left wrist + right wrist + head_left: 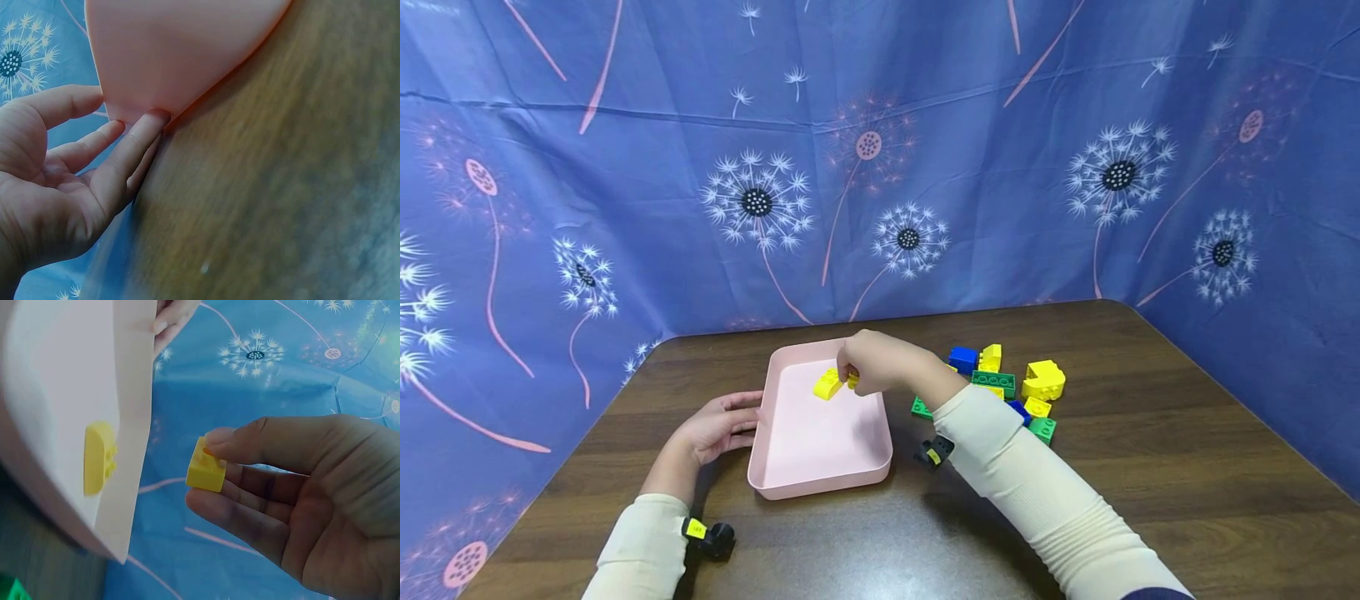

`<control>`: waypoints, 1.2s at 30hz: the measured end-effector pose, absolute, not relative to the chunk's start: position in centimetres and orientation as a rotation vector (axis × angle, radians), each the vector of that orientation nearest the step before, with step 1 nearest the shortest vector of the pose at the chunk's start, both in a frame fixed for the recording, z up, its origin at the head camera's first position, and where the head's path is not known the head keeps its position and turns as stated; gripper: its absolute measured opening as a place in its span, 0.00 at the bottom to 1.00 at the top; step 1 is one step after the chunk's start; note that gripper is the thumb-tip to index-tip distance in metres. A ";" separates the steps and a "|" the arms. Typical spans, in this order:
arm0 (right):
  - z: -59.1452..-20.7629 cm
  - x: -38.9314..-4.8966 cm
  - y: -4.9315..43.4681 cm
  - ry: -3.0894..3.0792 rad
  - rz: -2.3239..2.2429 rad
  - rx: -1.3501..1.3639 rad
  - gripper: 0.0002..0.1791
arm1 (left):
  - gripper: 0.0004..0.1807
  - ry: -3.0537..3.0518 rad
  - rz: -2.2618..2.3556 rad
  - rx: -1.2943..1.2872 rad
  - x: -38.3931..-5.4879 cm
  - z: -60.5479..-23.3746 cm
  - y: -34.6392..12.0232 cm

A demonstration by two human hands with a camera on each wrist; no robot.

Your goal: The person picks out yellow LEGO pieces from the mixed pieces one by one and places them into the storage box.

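Observation:
My right hand [882, 360] is above the far part of a pink tray [820, 484], pinching a small yellow toy block [206, 474] between thumb and fingertips. Inside the tray lies another yellow block with a rounded top [827, 384]; the right wrist view shows studs on it. At the tray's left side, my left hand [717, 427] touches the outer wall with extended fingers. In the left wrist view its fingertips [159, 116] rest against the pink wall near the table surface.
Right of the tray, a loose pile holds several blocks, among them a blue block [962, 359], a long green block [993, 383] and a curved yellow block [1043, 381]. My right forearm partly covers the pile. Behind the wooden table [1150, 417] hangs a blue dandelion-print cloth [992, 167].

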State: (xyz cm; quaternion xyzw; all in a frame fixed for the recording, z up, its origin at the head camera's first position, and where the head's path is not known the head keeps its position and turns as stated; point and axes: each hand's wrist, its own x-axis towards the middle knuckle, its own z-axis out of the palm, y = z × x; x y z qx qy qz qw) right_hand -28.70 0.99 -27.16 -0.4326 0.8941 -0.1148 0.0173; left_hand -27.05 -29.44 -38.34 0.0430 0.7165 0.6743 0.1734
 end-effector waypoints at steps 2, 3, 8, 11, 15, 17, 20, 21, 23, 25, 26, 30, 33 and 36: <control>-27.2 -28.9 0.2 2.768 -0.363 -1.387 0.10 | 0.34 2.033 1.908 0.121 -27.0 -38.4 -29.4; -27.2 -29.0 -0.2 2.763 -0.364 -1.402 0.10 | 0.34 2.035 1.906 0.120 -27.0 -38.4 -29.4; -27.5 -29.4 -1.7 2.749 -0.379 -1.420 0.10 | 0.34 2.048 1.890 0.126 -27.0 -38.5 -29.4; -28.0 -29.7 -2.4 2.762 -0.380 -1.391 0.11 | 0.34 2.044 1.890 0.121 -27.1 -38.5 -29.4; -28.6 -30.2 -3.2 2.749 -0.433 -1.420 0.11 | 0.34 2.043 1.891 0.106 -27.1 -38.4 -29.4; -28.8 -30.6 -3.7 2.735 -0.455 -1.456 0.11 | 0.34 2.040 1.896 0.098 -27.1 -38.3 -29.4; -28.9 -31.0 -4.4 2.742 -0.443 -1.484 0.11 | 0.34 2.041 1.894 0.101 -27.0 -38.2 -29.4; -28.9 -31.2 -4.6 2.746 -0.435 -1.488 0.11 | 0.34 2.039 1.895 0.099 -27.0 -38.2 -29.4; -28.9 -31.3 -5.0 2.755 -0.409 -1.489 0.12 | 0.34 2.039 1.894 0.105 -26.9 -38.2 -29.3; -29.0 -31.5 -5.3 2.759 -0.391 -1.477 0.12 | 0.34 2.041 1.894 0.108 -26.9 -38.2 -29.3; -29.1 -31.5 -5.5 2.762 -0.385 -1.472 0.12 | 0.34 2.043 1.895 0.111 -26.9 -38.2 -29.3; -29.8 -31.7 -6.0 2.719 -0.433 -1.452 0.12 | 0.33 2.051 1.893 0.113 -26.9 -38.1 -29.3; -30.7 -31.8 -6.3 2.672 -0.482 -1.423 0.11 | 0.33 2.057 1.890 0.112 -26.9 -38.1 -29.3; -31.4 -31.8 -6.6 2.630 -0.501 -1.323 0.12 | 0.33 2.054 1.890 0.115 -26.9 -38.1 -29.4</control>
